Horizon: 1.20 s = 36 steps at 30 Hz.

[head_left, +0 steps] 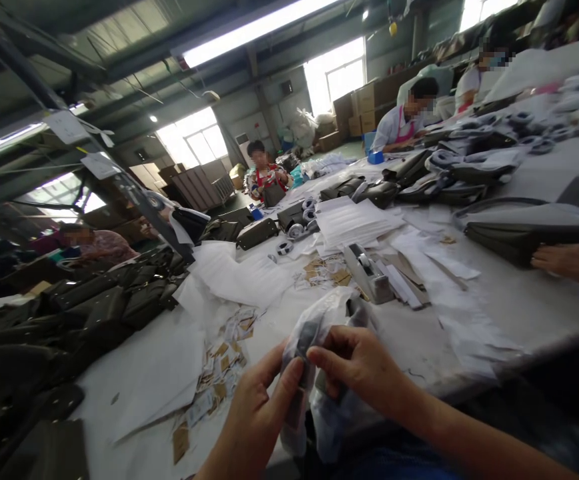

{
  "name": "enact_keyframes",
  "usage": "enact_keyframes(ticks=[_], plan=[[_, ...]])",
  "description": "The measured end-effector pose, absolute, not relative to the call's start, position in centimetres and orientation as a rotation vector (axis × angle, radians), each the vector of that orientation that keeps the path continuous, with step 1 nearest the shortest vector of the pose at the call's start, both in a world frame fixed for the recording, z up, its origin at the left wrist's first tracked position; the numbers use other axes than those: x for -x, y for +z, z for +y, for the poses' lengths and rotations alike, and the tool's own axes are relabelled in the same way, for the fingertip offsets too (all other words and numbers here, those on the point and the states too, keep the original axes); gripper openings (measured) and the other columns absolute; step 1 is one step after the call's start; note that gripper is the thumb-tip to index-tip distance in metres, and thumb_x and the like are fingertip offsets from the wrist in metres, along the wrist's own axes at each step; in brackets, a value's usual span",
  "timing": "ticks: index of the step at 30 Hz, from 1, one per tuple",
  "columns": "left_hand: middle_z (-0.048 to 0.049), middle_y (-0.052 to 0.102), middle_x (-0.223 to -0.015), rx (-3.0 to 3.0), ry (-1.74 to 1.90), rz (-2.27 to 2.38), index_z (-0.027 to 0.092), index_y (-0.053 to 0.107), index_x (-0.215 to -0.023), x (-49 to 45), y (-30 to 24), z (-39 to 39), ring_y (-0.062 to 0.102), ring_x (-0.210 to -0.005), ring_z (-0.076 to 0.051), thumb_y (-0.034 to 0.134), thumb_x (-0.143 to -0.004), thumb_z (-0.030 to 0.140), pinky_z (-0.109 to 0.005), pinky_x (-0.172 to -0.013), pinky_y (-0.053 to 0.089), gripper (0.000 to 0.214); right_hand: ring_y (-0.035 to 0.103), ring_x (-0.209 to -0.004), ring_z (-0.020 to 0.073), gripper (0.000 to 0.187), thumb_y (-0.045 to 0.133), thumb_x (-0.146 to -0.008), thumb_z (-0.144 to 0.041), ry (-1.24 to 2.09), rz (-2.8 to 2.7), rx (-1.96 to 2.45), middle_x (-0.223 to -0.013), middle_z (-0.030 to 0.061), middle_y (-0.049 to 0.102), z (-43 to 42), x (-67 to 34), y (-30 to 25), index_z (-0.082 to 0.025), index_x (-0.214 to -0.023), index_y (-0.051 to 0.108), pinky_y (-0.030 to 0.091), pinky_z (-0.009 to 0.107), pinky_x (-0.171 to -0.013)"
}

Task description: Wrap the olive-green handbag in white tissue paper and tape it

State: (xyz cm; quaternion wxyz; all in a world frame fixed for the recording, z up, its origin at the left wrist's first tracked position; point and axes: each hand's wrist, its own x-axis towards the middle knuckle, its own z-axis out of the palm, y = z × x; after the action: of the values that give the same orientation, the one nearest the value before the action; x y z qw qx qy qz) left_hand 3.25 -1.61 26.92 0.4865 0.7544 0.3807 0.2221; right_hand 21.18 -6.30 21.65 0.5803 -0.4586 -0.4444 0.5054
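Note:
My left hand (257, 407) and my right hand (359, 367) both grip a clear plastic bag (319, 320) with a dark strap-like item inside it. I hold it over the near edge of the white worktable (419, 333). My left thumb presses the bag's lower part. My right fingers pinch its middle. The bag's lower end hangs below the table edge.
Dark bags (94, 307) are piled at left. A tape dispenser (367, 270), white paper sheets (352, 220), small tags (219, 367) and tape rolls (297, 230) lie on the table. Another person's hand (569, 261) rests by a dark bag (534, 233) at right. Several workers sit farther back.

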Motion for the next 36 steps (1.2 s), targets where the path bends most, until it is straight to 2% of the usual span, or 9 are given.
enact_keyframes(ticks=[6, 10, 13, 17, 20, 24, 27, 30, 36], plan=[[-0.0061, 0.071, -0.098, -1.519, 0.557, 0.926, 0.023, 0.071, -0.115, -3.9, 26.9, -2.5, 0.064, -0.093, -0.025, 0.067, -0.082, 0.058, -0.029, -0.080, 0.051, 0.048, 0.056, -0.045, 0.0130, 0.039, 0.077, -0.078, -0.055, 1.181, -1.068, 1.039, -0.052, -0.0006, 0.061, -6.6, -21.2, 21.5, -0.018, -0.071, 0.066, 0.041, 0.023, -0.044], [-0.0056, 0.072, -0.104, -1.426, 0.669, 0.949, 0.023, 0.074, -0.108, -4.0, 26.5, -1.6, 0.064, -0.098, -0.026, 0.072, -0.078, 0.053, -0.033, -0.089, 0.051, 0.043, 0.057, -0.049, 0.0140, 0.038, 0.068, -0.086, -0.054, 1.043, -1.168, 1.051, -0.057, 0.0010, 0.062, -7.2, -24.3, 20.6, -0.018, -0.075, 0.068, 0.044, 0.025, -0.050], [-0.0042, 0.074, -0.102, -1.368, 0.748, 0.991, 0.022, 0.075, -0.104, -4.0, 26.4, -0.2, 0.065, -0.100, -0.024, 0.075, -0.076, 0.049, -0.030, -0.089, 0.051, 0.038, 0.060, -0.053, 0.0153, 0.038, 0.062, -0.090, -0.055, 0.696, -1.064, 1.296, -0.062, 0.0017, 0.065, -7.2, -29.9, 18.2, -0.019, -0.078, 0.068, 0.047, 0.027, -0.055], [-0.0025, 0.075, -0.103, -1.364, 0.842, 0.997, 0.022, 0.075, -0.105, -4.0, 26.5, 1.4, 0.066, -0.101, -0.022, 0.078, -0.076, 0.045, -0.026, -0.088, 0.051, 0.038, 0.068, -0.068, 0.0201, 0.029, 0.058, -0.090, -0.045, 0.366, -0.919, 1.825, -0.077, 0.0046, 0.072, -5.5, -38.9, 13.3, -0.019, -0.097, 0.070, 0.051, 0.029, -0.067], [-0.0021, 0.075, -0.106, -1.371, 0.905, 0.970, 0.024, 0.074, -0.109, -3.9, 26.7, 1.9, 0.068, -0.097, -0.021, 0.080, -0.075, 0.044, -0.025, -0.085, 0.053, 0.040, 0.069, -0.084, 0.0220, 0.021, 0.061, -0.085, -0.030, 0.253, -0.973, 2.047, -0.094, 0.0077, 0.075, -3.1, -43.7, 10.3, -0.019, -0.100, 0.070, 0.051, 0.030, -0.079], [-0.0047, 0.076, -0.103, -1.462, 0.906, 1.050, 0.022, 0.075, -0.108, -3.6, 26.7, 1.6, 0.069, -0.094, -0.026, 0.082, -0.069, 0.049, -0.027, -0.075, 0.056, 0.048, 0.066, -0.099, 0.0259, 0.021, 0.061, -0.081, -0.021, 0.176, -0.941, 2.176, -0.107, 0.0152, 0.072, 0.3, -47.6, 8.2, -0.015, -0.098, 0.072, 0.047, 0.033, -0.089], [-0.0063, 0.077, -0.104, -1.551, 0.893, 1.162, 0.020, 0.075, -0.107, -3.6, 26.0, 0.9, 0.068, -0.103, -0.030, 0.082, -0.067, 0.054, -0.031, -0.082, 0.057, 0.053, 0.064, -0.106, 0.0292, 0.017, 0.063, -0.079, -0.020, 0.171, -0.885, 2.260, -0.109, 0.0205, 0.070, 2.2, -49.9, 7.1, -0.012, -0.092, 0.072, 0.045, 0.034, -0.089], [-0.0077, 0.076, -0.109, -1.564, 0.872, 1.206, 0.020, 0.075, -0.107, -3.7, 25.0, 0.4, 0.067, -0.107, -0.034, 0.079, -0.067, 0.059, -0.036, -0.087, 0.057, 0.056, 0.064, -0.102, 0.0339, 0.011, 0.069, -0.076, -0.024, 0.212, -0.830, 2.310, -0.096, 0.0221, 0.070, 3.3, -51.7, 6.2, -0.013, -0.074, 0.069, 0.047, 0.039, -0.083], [-0.0086, 0.074, -0.116, -1.613, 0.909, 1.146, 0.022, 0.076, -0.109, -4.5, 24.5, 0.2, 0.064, -0.116, -0.035, 0.078, -0.071, 0.057, -0.043, -0.102, 0.050, 0.051, 0.065, -0.090, 0.0375, 0.036, 0.074, -0.077, -0.036, 0.312, -0.842, 2.266, -0.073, 0.0183, 0.067, 4.5, -53.6, 5.6, -0.020, -0.050, 0.055, 0.046, 0.049, -0.073]])
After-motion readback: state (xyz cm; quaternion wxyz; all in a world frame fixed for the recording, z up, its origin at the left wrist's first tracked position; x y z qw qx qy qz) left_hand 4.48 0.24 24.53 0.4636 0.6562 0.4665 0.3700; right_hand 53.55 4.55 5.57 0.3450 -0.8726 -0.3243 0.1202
